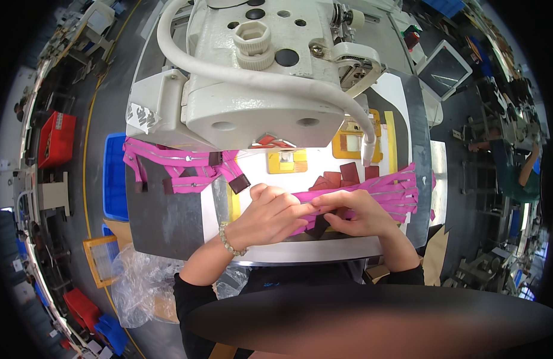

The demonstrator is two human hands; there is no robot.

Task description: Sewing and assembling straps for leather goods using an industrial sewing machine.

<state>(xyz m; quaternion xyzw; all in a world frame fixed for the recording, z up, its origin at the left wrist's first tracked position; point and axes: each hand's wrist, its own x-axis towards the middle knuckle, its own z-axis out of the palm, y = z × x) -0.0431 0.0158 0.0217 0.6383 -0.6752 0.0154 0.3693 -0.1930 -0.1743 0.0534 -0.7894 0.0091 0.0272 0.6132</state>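
Note:
Pink zippers (393, 194) lie in a bundle on the right part of the machine table, their ends fanned out to the right. My left hand (273, 216), with a beaded bracelet at the wrist, pinches the near left end of a zipper. Right beside it, my right hand (359, 214) has its fingers bent over the same zipper tape, thumb and fingertips meeting the left fingertips. The exact grip is partly hidden by the fingers. A dark brown piece (318, 228) shows under the hands. Several reddish-brown patches (332, 179) lie just beyond the bundle.
A white sewing machine head (261, 102) stands over the table, a yellow-framed plate (295, 164) beneath it. More pink zippers with dark end tabs (240, 183) lie at left. A yellow frame (377, 157) sits at right. A blue bin (114, 179) and clear plastic (136, 278) are left of the table.

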